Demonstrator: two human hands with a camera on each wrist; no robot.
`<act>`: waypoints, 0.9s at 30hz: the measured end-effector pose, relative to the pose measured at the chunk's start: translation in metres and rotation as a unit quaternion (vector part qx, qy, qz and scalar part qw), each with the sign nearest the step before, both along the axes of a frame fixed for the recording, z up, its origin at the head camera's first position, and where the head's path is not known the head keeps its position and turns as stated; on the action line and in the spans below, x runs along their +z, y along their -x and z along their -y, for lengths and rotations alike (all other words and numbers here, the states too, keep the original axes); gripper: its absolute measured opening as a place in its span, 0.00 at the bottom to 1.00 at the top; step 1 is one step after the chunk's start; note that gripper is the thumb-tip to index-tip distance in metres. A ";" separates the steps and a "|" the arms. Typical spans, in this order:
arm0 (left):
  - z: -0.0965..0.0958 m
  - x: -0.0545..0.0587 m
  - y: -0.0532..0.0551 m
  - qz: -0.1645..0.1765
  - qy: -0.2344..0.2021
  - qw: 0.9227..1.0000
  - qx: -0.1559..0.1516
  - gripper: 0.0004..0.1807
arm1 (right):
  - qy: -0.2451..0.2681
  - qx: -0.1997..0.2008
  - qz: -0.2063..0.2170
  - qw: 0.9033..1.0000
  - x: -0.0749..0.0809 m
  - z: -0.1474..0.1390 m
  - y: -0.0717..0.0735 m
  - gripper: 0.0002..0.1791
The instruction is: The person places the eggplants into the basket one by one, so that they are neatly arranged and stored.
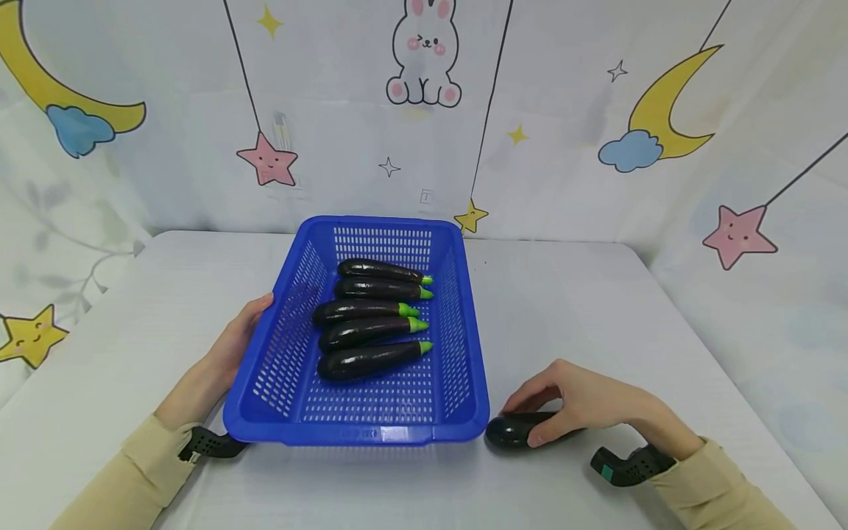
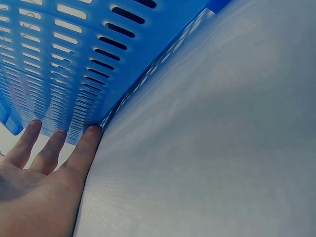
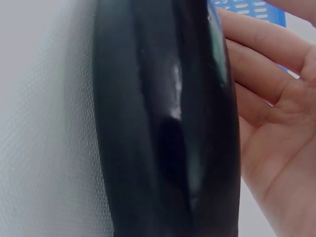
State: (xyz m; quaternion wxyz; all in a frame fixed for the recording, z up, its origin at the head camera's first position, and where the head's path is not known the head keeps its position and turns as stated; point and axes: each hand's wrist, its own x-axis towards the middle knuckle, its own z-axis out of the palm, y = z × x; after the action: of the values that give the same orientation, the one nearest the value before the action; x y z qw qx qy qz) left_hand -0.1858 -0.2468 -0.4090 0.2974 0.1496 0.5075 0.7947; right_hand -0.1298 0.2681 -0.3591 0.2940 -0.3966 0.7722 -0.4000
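Note:
A blue plastic basket (image 1: 361, 431) stands on the table with several dark eggplants (image 1: 374, 361) with green stems lying in it. At the basket's left side, my left hand (image 1: 233, 340) touches the wall; in the left wrist view its fingers (image 2: 81, 153) reach out fairly straight against the slotted side. My right hand (image 1: 583, 394) grips another eggplant (image 1: 510, 433) on the table by the basket's near right corner, thumb on the near side and fingers on the far side. That eggplant (image 3: 163, 118) fills much of the right wrist view, and the hand hides its stem end in the head view.
A white cloth covers the table (image 1: 556, 309). Behind it hangs a pale curtain (image 1: 344, 110) printed with moons, stars and a rabbit. Dark wrist straps (image 1: 632, 465) sit at both sleeve cuffs.

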 end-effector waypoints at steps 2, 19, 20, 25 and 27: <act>0.000 0.000 0.000 0.001 0.001 1.000 0.002 0.25 | -0.002 -0.001 -0.002 1.000 0.001 0.000 0.000 0.19; 0.001 -0.001 0.000 0.004 0.042 0.999 0.021 0.26 | -0.016 -0.025 -0.014 0.999 0.008 -0.003 -0.001 0.19; 0.001 -0.001 0.001 0.004 0.040 0.999 0.020 0.26 | -0.016 -0.026 -0.016 0.999 0.009 -0.003 -0.001 0.19; 0.000 -0.002 0.002 0.001 0.013 1.000 0.006 0.25 | -0.011 -0.026 -0.023 0.999 0.010 -0.004 -0.001 0.19; 0.000 -0.002 0.002 0.002 0.005 1.000 0.002 0.25 | -0.009 -0.025 -0.026 0.999 0.012 -0.004 -0.001 0.19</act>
State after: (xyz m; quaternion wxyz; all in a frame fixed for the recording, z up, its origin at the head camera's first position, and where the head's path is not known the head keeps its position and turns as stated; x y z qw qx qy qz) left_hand -0.1875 -0.2473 -0.4114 0.2974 0.1451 0.5111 0.7933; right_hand -0.1289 0.2720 -0.3476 0.2675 -0.3846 0.7929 -0.3896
